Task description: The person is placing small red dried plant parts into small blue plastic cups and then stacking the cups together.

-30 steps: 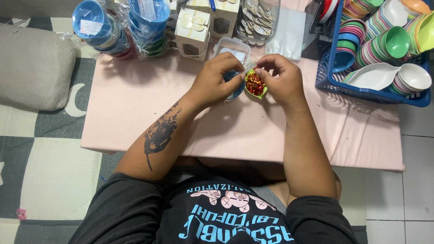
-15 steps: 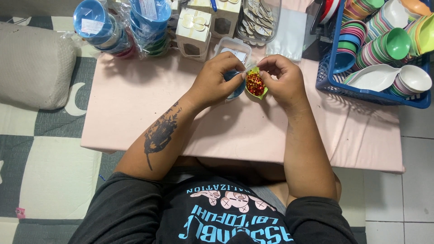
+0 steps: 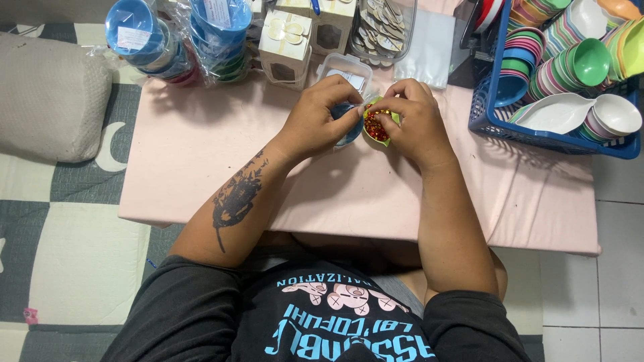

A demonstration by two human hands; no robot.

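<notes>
Green, a small plastic cup filled with red and gold bits [image 3: 377,125] is clamped in the grip of the right hand [image 3: 410,119] and left hand [image 3: 323,122], above the pink cloth-covered worktop [image 3: 201,154], beside a blue bowl [image 3: 349,127].

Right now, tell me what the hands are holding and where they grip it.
Both hands, left hand and right hand, hold a small green cup of red and gold bits by its rim and sides. A blue piece sits under the left fingers.

One pink table [image 3: 201,154], one blue basket [image 3: 490,121], two white window boxes [image 3: 285,43], perhaps more hidden, one grey cushion [image 3: 50,94].
</notes>
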